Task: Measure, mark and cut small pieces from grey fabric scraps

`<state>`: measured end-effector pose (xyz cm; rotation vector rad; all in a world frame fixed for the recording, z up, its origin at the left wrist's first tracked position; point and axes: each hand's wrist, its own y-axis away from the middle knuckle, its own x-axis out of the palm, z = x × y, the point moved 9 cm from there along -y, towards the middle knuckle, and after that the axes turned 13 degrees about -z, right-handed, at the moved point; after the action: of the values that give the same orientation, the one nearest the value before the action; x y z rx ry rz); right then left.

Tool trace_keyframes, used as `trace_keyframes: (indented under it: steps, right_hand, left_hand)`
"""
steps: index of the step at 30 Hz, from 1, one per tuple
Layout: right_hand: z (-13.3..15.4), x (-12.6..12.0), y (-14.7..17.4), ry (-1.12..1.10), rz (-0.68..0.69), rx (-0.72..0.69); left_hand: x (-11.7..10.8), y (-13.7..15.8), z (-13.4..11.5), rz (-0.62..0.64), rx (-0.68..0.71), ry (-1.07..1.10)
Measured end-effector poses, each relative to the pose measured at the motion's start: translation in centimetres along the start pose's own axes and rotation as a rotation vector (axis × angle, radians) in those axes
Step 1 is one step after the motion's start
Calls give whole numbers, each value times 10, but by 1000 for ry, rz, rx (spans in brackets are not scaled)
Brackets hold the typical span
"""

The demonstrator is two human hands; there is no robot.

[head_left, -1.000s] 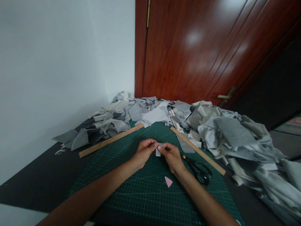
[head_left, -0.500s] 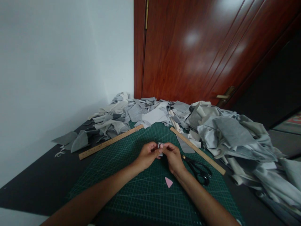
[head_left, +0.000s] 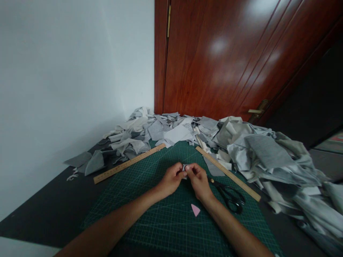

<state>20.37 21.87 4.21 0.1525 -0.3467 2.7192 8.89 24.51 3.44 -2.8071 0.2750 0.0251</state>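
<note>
Scrap (head_left: 184,166): hanging end shorter than a second ago; pinched by left hand (head_left: 172,179) and right hand (head_left: 199,181), scissors (head_left: 222,188) at 4 o'clock. Step, apparently: folding. Next move calls for: steady pinch.

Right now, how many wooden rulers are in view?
2. The left wooden ruler slants over the left edge of the green cutting mat; the right wooden ruler lies between the black scissors and the right fabric pile. Others may hide under fabric.
</note>
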Motion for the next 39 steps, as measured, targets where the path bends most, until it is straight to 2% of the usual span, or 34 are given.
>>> trace_keyframes:
  steps: [3, 6, 11, 16, 20, 22, 23, 27, 29, 31, 33, 35, 37, 39]
  right_hand:
    - [0, 1, -3, 27, 38, -19]
    - [2, 0, -9, 39, 85, -35]
    - [-1, 12, -14, 103, 324, -26]
    - [-11, 14, -15, 105, 308, -4]
    - [5, 2, -30, 35, 233, -60]
    - [25, -24, -50, -55, 136, -107]
    - [37, -46, -63, -116, 51, -140]
    - [78, -168, -103, -424, -399, -283]
    - [85, -224, -110, -525, -570, -299]
    - [87, -267, -110, -594, -684, -282]
    - [85, -294, -108, -637, -748, -240]
    - [83, -309, -105, -671, -794, -199]
    - [80, -316, -103, -664, -863, -174]
    - [83, -312, -102, -485, -898, -209]
  left_hand:
    - [-3, -3, -3, 22, 24, -65]
    - [-7, -8, -6, 108, 59, -137]
    - [-18, -18, -6, 163, 72, -149]
    - [-14, -17, -5, 208, 127, -267]
    - [-14, -18, 2, 188, 81, -226]
    - [-20, -23, 8, 106, 12, -170]
    - [-23, -25, 12, 67, -20, -155]
    - [-25, -27, 16, 33, -57, -184]
    - [-21, -26, 12, 58, -19, -217]
    - [-17, -24, 6, 93, 29, -247]
    - [-14, -22, 2, 123, 56, -267]
    - [-12, -20, 1, 138, 60, -274]
    - [-12, -20, 1, 143, 54, -279]
    - [-11, -20, 2, 145, 48, -286]
